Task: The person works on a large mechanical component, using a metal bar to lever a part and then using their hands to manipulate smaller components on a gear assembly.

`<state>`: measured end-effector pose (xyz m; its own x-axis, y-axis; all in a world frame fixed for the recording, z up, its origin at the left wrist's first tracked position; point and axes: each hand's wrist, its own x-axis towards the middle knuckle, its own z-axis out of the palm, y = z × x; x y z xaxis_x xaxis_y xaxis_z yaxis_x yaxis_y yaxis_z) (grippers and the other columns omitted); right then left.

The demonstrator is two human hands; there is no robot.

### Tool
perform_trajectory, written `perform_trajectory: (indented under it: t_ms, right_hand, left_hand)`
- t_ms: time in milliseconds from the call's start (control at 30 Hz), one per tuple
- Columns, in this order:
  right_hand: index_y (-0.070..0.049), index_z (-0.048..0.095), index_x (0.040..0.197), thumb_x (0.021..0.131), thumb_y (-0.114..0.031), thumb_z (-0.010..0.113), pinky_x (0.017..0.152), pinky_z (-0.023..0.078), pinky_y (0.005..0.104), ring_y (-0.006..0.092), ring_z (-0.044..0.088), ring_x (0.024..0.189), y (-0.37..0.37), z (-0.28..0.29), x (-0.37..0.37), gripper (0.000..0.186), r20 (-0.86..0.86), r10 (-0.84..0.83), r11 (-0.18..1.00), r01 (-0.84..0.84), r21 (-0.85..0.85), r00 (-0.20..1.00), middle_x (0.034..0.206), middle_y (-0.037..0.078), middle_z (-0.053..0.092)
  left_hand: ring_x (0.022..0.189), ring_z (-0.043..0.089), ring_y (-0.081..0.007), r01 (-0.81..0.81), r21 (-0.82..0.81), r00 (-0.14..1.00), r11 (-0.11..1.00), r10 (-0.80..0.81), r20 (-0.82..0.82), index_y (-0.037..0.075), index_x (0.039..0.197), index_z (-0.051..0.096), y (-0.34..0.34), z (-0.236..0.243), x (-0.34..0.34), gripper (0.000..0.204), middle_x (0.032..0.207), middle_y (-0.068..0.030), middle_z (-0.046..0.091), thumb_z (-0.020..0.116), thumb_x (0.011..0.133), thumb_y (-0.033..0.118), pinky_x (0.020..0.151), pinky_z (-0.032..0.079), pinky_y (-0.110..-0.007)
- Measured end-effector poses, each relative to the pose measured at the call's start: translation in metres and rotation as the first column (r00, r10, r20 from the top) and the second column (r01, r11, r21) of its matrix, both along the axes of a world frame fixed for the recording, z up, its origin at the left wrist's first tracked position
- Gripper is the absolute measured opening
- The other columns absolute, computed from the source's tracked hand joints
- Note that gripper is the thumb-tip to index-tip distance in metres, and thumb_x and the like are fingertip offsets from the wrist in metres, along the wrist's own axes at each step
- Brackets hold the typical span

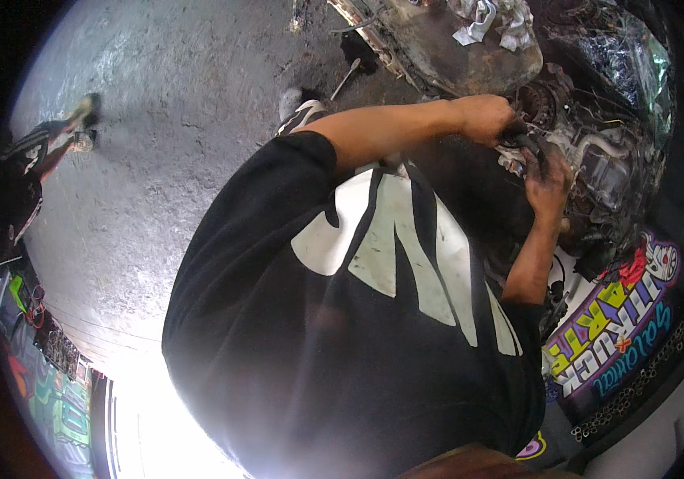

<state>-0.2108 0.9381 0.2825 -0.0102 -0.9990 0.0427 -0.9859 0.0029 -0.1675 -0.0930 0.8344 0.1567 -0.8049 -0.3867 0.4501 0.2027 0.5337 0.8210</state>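
While the person in the black T-shirt with a large white print (390, 247) leans over the grimy metal engine assembly (597, 160), both hands meet at its near edge. The left hand (485, 117) is closed into a fist around a dark part at the engine's side, though what exactly it grips is too dark to tell. The right hand (548, 177), smeared with grease, lies just below and touching the left, its fingers curled onto the same dark part. Behind the engine a rusty brown metal panel (454, 48) carries crumpled white rags (493, 20). A slim metal tool (345, 78) lies on the grey concrete floor (182, 104) near a white shoe (290, 100). To the right sits a dark surface covered with colourful stickers (621, 327). Another person's dark-sleeved limb (38, 152) shows far left.
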Motion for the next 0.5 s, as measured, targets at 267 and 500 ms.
perform_trajectory:
  t_ms: [267,500]
  right_hand:
    - [-0.001,0.059,0.088,0.078,-0.016,0.061,0.058,0.047,0.0368,0.0326,0.06,0.074,-0.005,0.001,0.013,0.018,-0.121,-0.148,0.988,0.142,-0.056,0.982,0.079,0.015,0.062]
    - [-0.004,0.057,0.093,0.078,-0.009,0.058,0.063,0.049,0.0382,0.0338,0.06,0.076,-0.002,0.003,0.021,0.016,0.067,0.129,0.987,-0.121,-0.106,0.989,0.083,0.017,0.061]
  left_hand:
    - [0.072,0.058,-0.0354,-0.241,0.085,0.957,0.967,0.251,-0.148,0.008,0.089,0.061,0.009,0.008,-0.002,0.031,0.074,-0.0169,0.06,0.061,0.059,0.015,0.063,0.046,-0.043]
    - [0.073,0.058,-0.0342,-0.043,0.041,0.999,0.998,0.044,-0.02,0.009,0.083,0.06,-0.005,0.004,0.005,0.027,0.072,-0.0154,0.059,0.062,0.057,0.015,0.061,0.046,-0.042]
